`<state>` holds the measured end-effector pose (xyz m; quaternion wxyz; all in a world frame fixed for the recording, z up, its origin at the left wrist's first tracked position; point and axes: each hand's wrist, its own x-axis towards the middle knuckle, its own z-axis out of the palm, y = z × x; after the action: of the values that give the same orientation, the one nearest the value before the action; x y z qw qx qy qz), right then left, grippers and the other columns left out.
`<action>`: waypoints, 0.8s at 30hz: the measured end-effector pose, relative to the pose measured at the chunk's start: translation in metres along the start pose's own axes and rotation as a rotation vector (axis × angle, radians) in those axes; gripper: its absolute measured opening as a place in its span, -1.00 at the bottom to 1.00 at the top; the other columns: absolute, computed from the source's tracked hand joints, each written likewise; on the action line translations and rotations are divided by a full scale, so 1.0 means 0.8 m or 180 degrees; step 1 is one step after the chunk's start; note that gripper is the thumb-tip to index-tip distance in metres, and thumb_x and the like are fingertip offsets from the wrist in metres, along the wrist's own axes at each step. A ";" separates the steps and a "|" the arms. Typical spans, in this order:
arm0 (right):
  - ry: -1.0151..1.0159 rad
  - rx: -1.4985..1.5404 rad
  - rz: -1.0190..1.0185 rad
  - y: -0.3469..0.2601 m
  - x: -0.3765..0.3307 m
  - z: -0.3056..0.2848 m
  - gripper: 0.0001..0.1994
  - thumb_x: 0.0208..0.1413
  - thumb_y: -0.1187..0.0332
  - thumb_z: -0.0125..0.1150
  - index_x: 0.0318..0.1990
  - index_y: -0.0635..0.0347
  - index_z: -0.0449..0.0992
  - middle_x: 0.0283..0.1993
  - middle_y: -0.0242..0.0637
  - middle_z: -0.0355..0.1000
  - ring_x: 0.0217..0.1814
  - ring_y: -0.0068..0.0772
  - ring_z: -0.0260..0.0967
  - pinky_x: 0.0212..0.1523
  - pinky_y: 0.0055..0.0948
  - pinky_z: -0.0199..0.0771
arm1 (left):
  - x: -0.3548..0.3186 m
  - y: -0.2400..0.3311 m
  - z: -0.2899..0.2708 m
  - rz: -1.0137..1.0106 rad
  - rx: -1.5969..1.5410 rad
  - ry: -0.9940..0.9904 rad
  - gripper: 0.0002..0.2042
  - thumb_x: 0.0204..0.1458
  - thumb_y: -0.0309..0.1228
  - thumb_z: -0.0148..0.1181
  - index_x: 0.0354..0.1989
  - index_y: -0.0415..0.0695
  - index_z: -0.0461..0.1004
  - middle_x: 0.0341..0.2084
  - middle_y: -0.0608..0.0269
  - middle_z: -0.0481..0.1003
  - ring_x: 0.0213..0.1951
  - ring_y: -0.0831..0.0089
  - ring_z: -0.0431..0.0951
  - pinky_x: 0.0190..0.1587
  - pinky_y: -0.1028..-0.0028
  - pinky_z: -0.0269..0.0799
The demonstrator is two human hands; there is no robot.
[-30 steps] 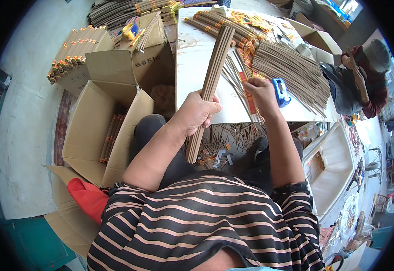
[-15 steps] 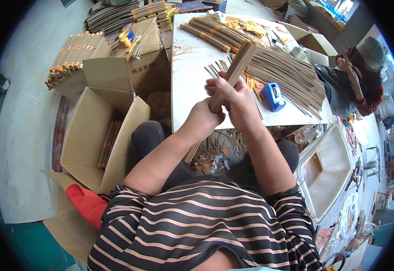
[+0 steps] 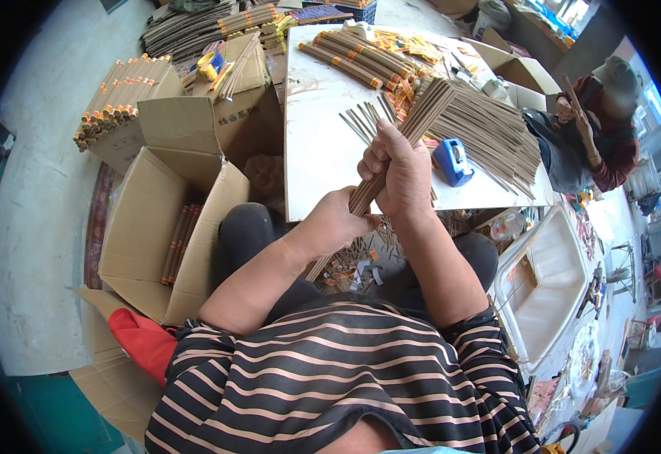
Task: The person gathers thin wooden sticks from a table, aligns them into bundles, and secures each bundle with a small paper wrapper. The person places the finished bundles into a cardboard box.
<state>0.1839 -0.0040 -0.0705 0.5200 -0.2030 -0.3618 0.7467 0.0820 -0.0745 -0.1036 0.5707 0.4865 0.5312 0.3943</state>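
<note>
Hands meet around a bundle of thin brown sticks (image 3: pixel 421 121) held slantwise above the near edge of a white table (image 3: pixel 323 159). The left hand (image 3: pixel 336 225) is clamped around the lower part of the bundle, fingers curled under it, and the right hand (image 3: pixel 399 178) is closed around it just above, so the two hands touch. The bundle's upper end fans slightly over the tabletop, while its lower end pokes out below the left hand, over the person's dark-clad lap. On the table, just right of the right hand, sits a blue tape dispenser (image 3: pixel 453 161). Beyond it lies a broad heap of loose sticks (image 3: pixel 497 136), and farther back a row of wrapped stick bundles with orange bands (image 3: pixel 357 57). A few stray sticks (image 3: pixel 362 121) lie flat on the bare table near the held bundle's top. Left of the table an open cardboard box (image 3: pixel 171 227) stands on the floor with several packed bundles inside it, and behind it a closed carton (image 3: pixel 224 121) carries more sticks and a yellow tape roll. At the far right another person (image 3: pixel 595 129) in a dark red top sits beside the table. A white plastic tub (image 3: pixel 550 280) lies by the right knee.
</note>
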 end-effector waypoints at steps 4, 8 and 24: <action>-0.0146 -0.0402 0.0150 0.005 0.014 -0.015 -0.76 0.08 0.21 0.15 -0.34 0.16 0.30 -0.50 -0.36 0.31 -0.50 -0.46 0.33 -0.38 -0.41 0.44 | 0.008 -0.015 -0.001 0.0107 0.0342 0.0396 -0.84 -0.07 -0.46 0.19 -0.47 -0.21 0.31 -0.74 0.38 0.29 -0.78 0.64 0.24 -0.73 0.62 0.14; 0.0589 -0.2606 -0.1422 -0.003 0.026 -0.035 -0.25 -0.12 -0.05 0.31 0.04 0.35 0.15 -0.15 -0.11 0.30 -0.01 -0.34 0.25 0.02 -0.27 0.27 | 0.012 -0.017 -0.011 -0.0077 0.0749 0.0630 -0.73 -0.11 -0.40 0.17 -0.33 -0.38 0.36 -0.60 0.11 0.43 -0.51 0.37 0.44 -0.37 0.43 0.35; 0.1128 -0.4958 -0.2675 -0.048 0.048 -0.042 -0.72 0.09 0.26 0.13 -0.57 0.23 0.33 -0.58 -0.21 0.27 -0.51 -0.22 0.20 -0.42 -0.27 0.25 | 0.028 -0.017 -0.020 0.0635 0.1732 0.1756 -0.70 -0.06 -0.40 0.13 -0.23 -0.40 0.37 -0.51 -0.21 0.47 -0.39 -0.01 0.53 -0.29 0.26 0.44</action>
<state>0.2164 0.0502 -0.0613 0.5133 -0.4608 -0.7240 -0.0036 0.0683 -0.0540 -0.1208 0.2158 0.5449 0.6997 0.4086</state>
